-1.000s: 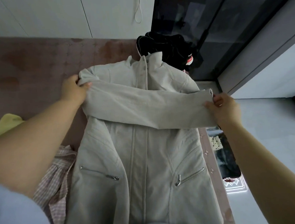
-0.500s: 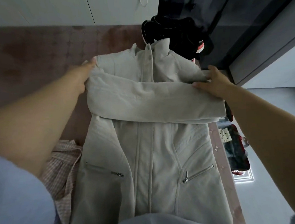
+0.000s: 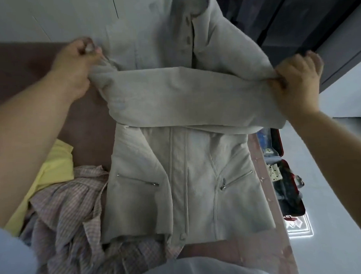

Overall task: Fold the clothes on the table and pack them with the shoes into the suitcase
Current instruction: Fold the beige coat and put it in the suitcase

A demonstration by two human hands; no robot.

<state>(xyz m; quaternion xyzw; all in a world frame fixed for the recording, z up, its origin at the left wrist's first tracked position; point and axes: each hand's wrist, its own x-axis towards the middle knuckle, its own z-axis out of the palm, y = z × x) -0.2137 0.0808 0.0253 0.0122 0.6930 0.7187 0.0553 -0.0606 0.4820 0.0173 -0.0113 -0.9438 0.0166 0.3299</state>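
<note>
I work from one view — the head camera, wide-angle, facing forward and steeply down over the table (image 3: 86, 124). It sits close: the left hand (image 3: 77, 64) and right hand (image 3: 297, 80) reach in from the lower corners, the jacket (image 3: 187, 178) fills the centre, and floor (image 3: 328, 217) shows along the right edge.

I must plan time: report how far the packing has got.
Done: some items lie in the open suitcase. In hand: left hand and right hand grip the beige jacket, its sleeve folded across. Left: finishing it, the checked shirt, the yellow garment; shoes unseen.
</note>
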